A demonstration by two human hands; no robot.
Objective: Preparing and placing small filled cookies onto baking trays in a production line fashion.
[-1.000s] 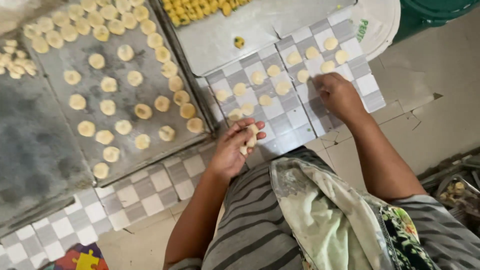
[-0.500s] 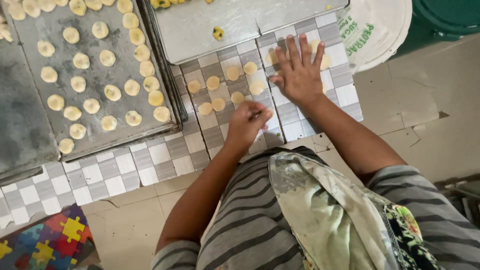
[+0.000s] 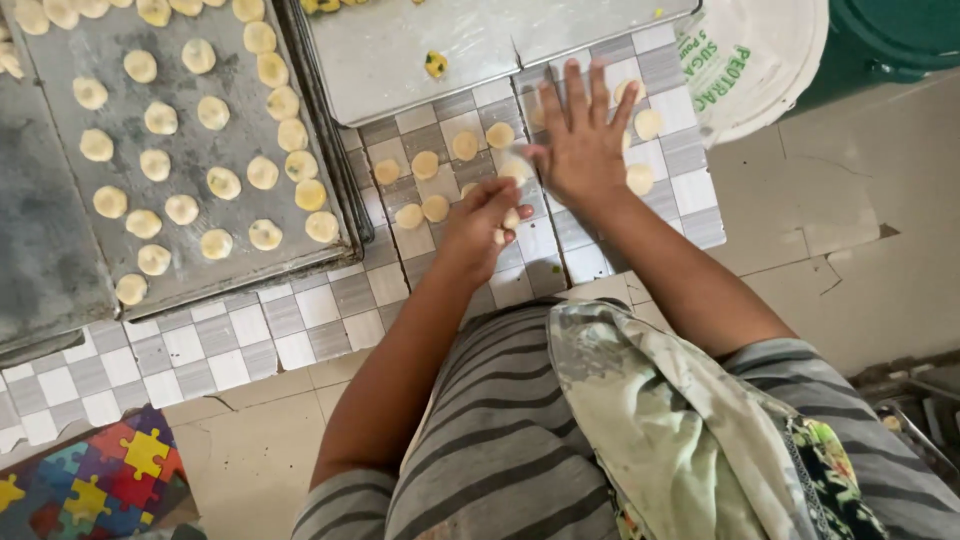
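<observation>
Two hands — left hand (image 3: 485, 222) pinching dough piece (image 3: 510, 218), right hand (image 3: 582, 140) splayed — beside dough-dotted tray (image 3: 190, 265).

Dough discs (image 3: 436, 165) are lying on the checkered mat (image 3: 330, 305) between and beyond both hands; a baking tray (image 3: 190, 150) is sitting left of the left hand (image 3: 485, 222), the right hand (image 3: 582, 140) resting flat beside it.

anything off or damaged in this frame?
Yes. The floor right of the checkered mat is cracked and chipped. One stray yellow-green piece sits alone on the upper tray, apart from the dough discs.
</observation>
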